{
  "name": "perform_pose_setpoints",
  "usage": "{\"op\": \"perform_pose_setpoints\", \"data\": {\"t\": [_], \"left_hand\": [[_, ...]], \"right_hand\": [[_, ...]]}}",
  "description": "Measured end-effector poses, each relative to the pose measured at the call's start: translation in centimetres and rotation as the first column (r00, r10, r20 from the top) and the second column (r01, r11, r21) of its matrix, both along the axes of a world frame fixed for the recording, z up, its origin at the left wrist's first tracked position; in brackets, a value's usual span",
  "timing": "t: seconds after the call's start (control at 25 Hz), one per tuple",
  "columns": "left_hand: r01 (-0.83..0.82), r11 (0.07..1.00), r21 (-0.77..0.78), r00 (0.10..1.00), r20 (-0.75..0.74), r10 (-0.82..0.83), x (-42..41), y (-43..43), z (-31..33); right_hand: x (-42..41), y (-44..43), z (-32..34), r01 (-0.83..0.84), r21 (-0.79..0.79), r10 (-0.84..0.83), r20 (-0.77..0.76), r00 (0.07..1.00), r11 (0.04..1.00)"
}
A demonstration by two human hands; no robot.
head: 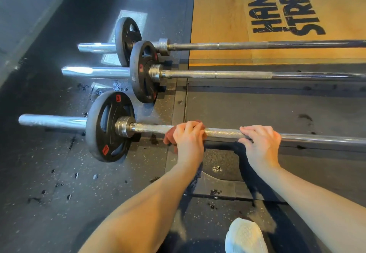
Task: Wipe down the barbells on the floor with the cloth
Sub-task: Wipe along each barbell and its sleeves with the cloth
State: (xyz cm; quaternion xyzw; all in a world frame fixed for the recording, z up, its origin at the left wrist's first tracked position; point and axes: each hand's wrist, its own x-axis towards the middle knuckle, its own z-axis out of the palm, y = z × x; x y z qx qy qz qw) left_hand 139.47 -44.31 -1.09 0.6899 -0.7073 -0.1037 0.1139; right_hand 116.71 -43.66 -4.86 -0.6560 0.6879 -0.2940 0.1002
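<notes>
The rust-red cloth is clutched round the knurled shaft of the nearest silver steel barbell by the left hand — black weight plate just left of that grip — while the bare shaft just right of it is clasped by the right hand.

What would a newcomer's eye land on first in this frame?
The hands on the nearest barbell: the left hand grips a reddish cloth round its shaft, the right hand holds bare steel beside it. Beyond, the middle barbell and far barbell lie parallel, the far one crossing a lettered wooden platform.
</notes>
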Motion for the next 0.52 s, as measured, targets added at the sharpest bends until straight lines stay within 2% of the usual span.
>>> {"op": "perform_pose_setpoints", "data": {"t": [0.04,0.12,0.2,0.32,0.44,0.52], "left_hand": [[0.054,0.999,-0.002,0.998,-0.016,-0.054,0.4,-0.3,0.0],[0.128,0.991,-0.048,0.991,0.048,-0.125,3.8,-0.5,0.4],[0.031,0.994,-0.101,0.997,0.079,-0.023,8.7,-1.0,0.7],[-0.144,0.984,-0.106,0.989,-0.002,0.145,14.5,-1.6,0.6],[-0.24,0.963,-0.121,0.97,-0.063,0.234,14.5,-1.6,0.0],[-0.24,0.965,-0.109,0.964,-0.145,0.224,11.4,-0.9,0.0]], "right_hand": [[0.1,0.0,0.1,-0.006,0.005,0.006,0.0,1.0,1.0],[0.1,-0.1,0.2,-0.029,0.02,0.029,0.004,1.0,0.999],[0.2,0.1,0.2,-0.031,0.027,0.031,0.0,1.0,0.999],[0.1,0.1,0.0,-0.034,0.011,0.035,-0.004,0.999,0.999],[0.3,0.1,0.2,-0.027,0.029,0.027,0.011,1.0,0.999],[0.1,0.0,0.5,-0.013,0.034,0.013,0.014,1.0,0.999]]}}
